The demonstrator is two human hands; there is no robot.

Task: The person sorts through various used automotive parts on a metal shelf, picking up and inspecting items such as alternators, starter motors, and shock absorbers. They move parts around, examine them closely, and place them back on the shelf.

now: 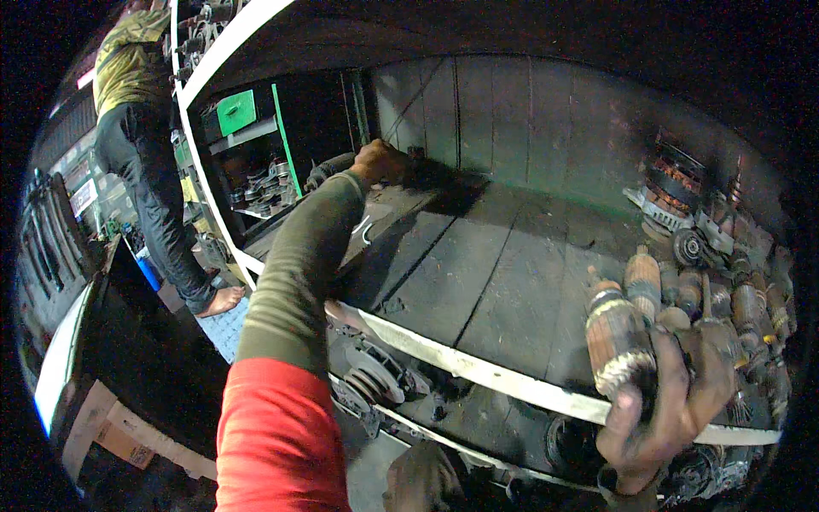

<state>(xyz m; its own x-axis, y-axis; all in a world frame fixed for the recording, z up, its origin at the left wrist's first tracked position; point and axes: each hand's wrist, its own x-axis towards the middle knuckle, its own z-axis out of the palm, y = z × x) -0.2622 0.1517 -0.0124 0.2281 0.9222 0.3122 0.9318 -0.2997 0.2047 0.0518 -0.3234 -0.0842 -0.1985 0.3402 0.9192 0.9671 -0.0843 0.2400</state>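
Note:
My left arm, in a red sleeve over a dark green one, stretches deep onto a shelf. At its end my left hand (379, 162) is closed near the back wall, beside a dark cylindrical part (331, 169). Dark shadow hides what its fingers hold, if anything. At the shelf's front right, my right hand (674, 410) grips a motor armature (616, 337) with copper windings, thumb and fingers round its lower end. Just behind it stands another armature (642, 282), at the edge of a crowded group of similar parts.
A white metal edge (461, 363) runs along the shelf's front. A copper-wound stator (674, 183) sits at the back right. On the lower shelf lies a ribbed pulley-like part (371, 375). A person (141, 145) stands at the far left, beyond a white upright (198, 145).

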